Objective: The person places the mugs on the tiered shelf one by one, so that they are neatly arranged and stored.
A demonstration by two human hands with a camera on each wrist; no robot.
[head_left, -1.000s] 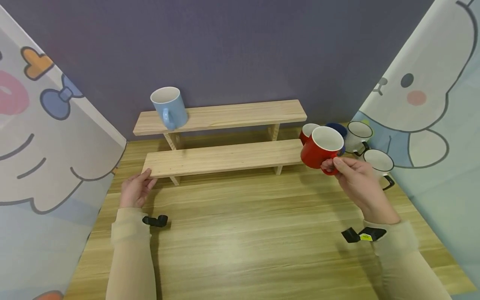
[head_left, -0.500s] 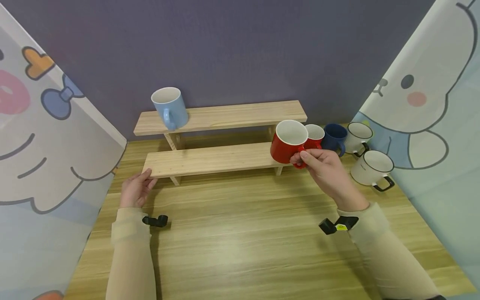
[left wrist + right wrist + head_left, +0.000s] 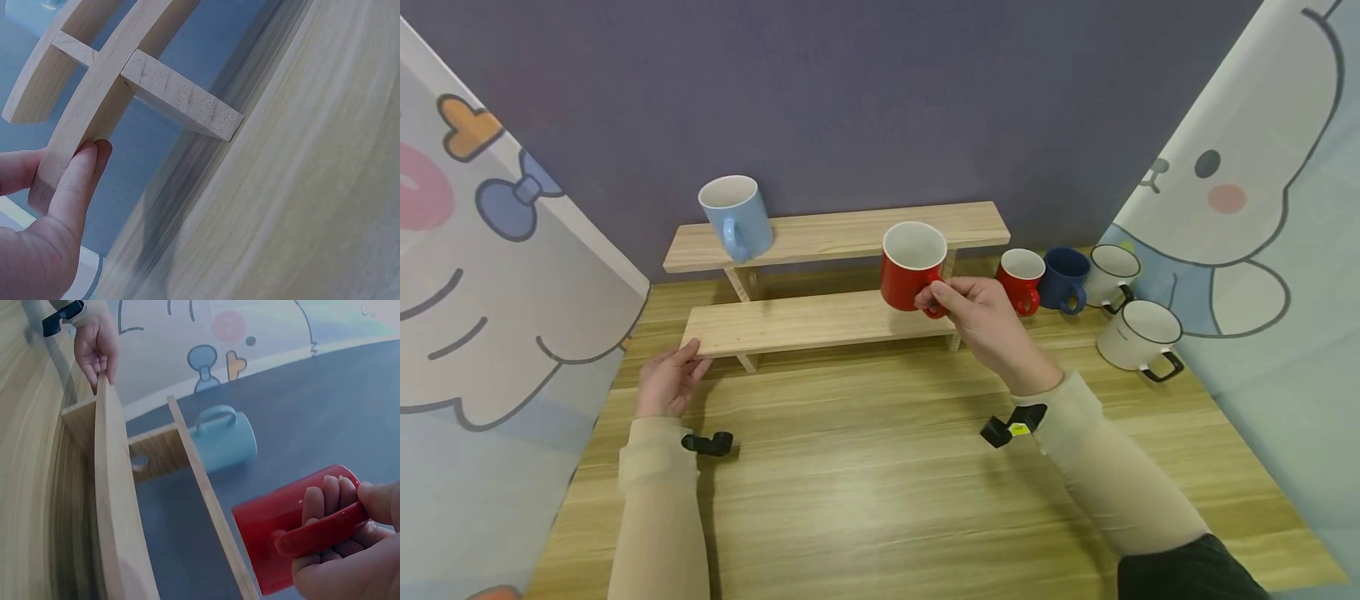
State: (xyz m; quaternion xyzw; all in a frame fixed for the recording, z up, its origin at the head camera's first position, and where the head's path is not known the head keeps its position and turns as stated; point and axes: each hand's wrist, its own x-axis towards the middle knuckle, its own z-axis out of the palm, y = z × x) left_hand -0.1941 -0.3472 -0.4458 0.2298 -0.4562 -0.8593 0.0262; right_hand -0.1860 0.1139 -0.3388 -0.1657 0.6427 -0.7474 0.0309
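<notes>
My right hand (image 3: 958,302) grips a red mug (image 3: 912,265) by its handle, holding it upright in the air above the right part of the lower shelf board (image 3: 820,321) of a two-step wooden rack. In the right wrist view the fingers (image 3: 325,506) curl through the red mug's handle (image 3: 322,534). My left hand (image 3: 672,375) holds the left end of the lower board, thumb and fingers pinching its corner (image 3: 62,175). A light blue mug (image 3: 735,216) stands on the left of the upper board (image 3: 850,233).
On the table (image 3: 880,500) to the right of the rack stand a small red mug (image 3: 1022,280), a dark blue mug (image 3: 1064,277) and two white mugs with black handles (image 3: 1135,333). Cartoon-printed panels (image 3: 490,275) wall in both sides; a purple wall is behind.
My right hand has carried the red mug leftward and slightly up, from beside the other mugs to above the lower board. The left hand has stayed on the board's end.
</notes>
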